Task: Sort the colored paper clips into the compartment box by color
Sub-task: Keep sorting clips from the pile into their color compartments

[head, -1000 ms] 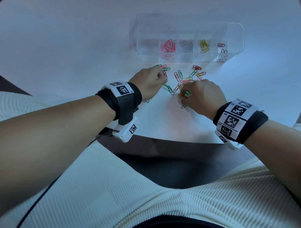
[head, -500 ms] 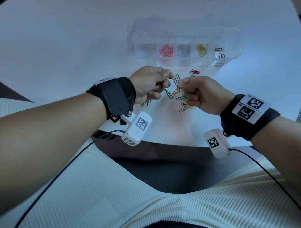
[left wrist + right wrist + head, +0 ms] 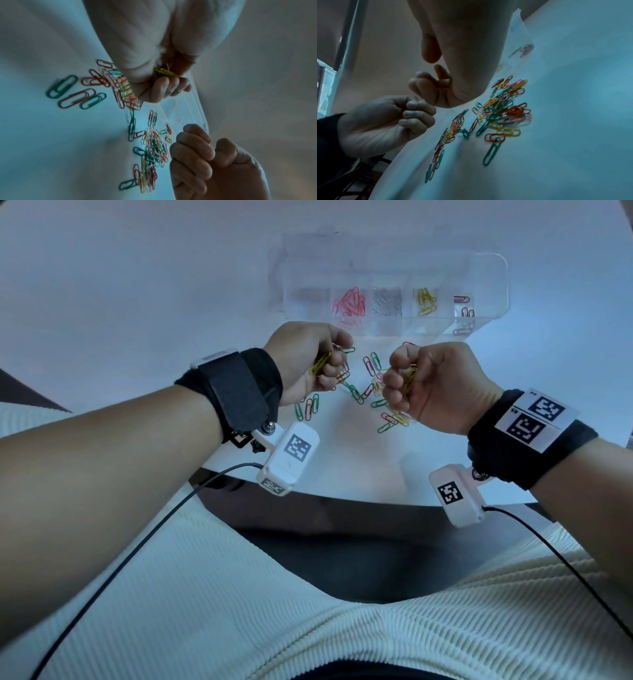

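While both hands are raised a little above the table [image 3: 144, 302], the step in hand looks like gathering yellow clips for a drop into the box: the left hand [image 3: 310, 361] is curled round a small bundle of yellow clips [image 3: 320, 363], which also shows pinched at its fingertips in the left wrist view [image 3: 163, 72], and the right hand [image 3: 424, 385] is closed on a few more yellow clips [image 3: 409, 378]. The mixed pile of clips [image 3: 373, 385], green, red, pink and yellow, lies on the table between and just under the two hands, with a few strays [image 3: 308, 407] beside the left wrist. The clear compartment box [image 3: 486, 268] sits just beyond the pile, its lid tipped open behind it; reading left to right it holds a pale lot that is hard to make out, pink clips [image 3: 349, 302], silver clips [image 3: 387, 301], yellow clips in the fourth section [image 3: 425, 301], and a few dark-red ones [image 3: 464, 313] in the last. The next move probably calls for carrying both handfuls forward over the near wall of the box and letting go right above the yellow section; the sections are narrow, so loose clips could spill into the silver or dark-red ones. There is open table to the left, right and far side of the box, and the table's near edge [image 3: 342, 498] runs just below the wrists, close enough that a clip swept back could slide off into the lap.
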The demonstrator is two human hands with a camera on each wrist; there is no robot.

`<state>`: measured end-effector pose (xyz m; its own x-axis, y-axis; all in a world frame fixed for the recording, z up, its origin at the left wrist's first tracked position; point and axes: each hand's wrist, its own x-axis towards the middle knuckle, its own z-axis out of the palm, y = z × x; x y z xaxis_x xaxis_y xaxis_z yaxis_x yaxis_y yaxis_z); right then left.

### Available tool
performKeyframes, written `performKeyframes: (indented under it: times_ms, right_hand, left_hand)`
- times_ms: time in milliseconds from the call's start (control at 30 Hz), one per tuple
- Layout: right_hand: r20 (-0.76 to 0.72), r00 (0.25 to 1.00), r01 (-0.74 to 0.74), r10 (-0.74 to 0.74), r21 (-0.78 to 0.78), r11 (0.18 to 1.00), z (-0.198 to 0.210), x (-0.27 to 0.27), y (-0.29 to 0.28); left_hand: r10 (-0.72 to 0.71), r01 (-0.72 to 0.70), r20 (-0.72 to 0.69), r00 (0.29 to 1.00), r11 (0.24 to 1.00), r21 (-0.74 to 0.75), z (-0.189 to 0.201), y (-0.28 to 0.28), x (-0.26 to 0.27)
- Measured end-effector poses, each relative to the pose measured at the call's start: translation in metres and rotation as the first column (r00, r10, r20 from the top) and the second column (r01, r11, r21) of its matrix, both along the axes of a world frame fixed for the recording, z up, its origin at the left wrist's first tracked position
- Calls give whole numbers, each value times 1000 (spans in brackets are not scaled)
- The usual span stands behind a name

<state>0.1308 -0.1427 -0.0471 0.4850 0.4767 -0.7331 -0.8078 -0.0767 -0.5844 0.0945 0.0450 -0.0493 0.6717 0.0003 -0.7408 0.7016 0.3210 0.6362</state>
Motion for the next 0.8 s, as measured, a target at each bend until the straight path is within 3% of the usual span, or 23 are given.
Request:
performKeyframes:
  times_ms: [167, 300, 367, 433, 500, 567, 633, 667, 733, 800]
  right_hand:
    - [107, 994, -10, 22, -117, 993, -6, 4, -1]
    - [241, 955, -61, 174, -413, 908, -8, 5, 2]
    - [288, 857, -183, 426, -603, 776, -9, 4, 2]
    - [250, 663, -282, 706, -790, 544, -7, 3, 2]
    - [175, 525, -297, 833, -879, 373, -1, 2, 3]
    - [145, 498, -286, 855, -903, 319, 7, 4, 5]
    - [162, 522, -284, 837, -893, 350, 12, 10, 9]
    - [195, 573, -288, 796, -862, 418, 15, 14, 14]
    - [263, 733, -282, 627, -721, 633, 27, 20, 27]
    - [333, 838, -204, 432, -543, 815, 39, 29, 41]
  left_hand:
    - [-38, 40, -18, 999, 985, 168, 5, 7, 2]
    - [-183, 185, -40, 982, 916, 356, 7, 4, 4]
    - [-326, 295, -34, 945, 800, 522, 4, 1, 2]
    - [-480, 401, -48, 876, 670, 625, 0, -1, 0]
    - [-577, 479, -99, 811, 557, 678, 0, -3, -4]
    - [-638, 518, -145, 756, 449, 728, 2, -6, -6]
    - [-674, 521, -151, 724, 389, 760, 9, -6, -4]
    - [-678, 511, -141, 722, 383, 769, 14, -5, -2]
    - [-649, 468, -94, 755, 431, 772, 25, -1, 3]
    - [-581, 394, -15, 814, 532, 750, 35, 5, 10]
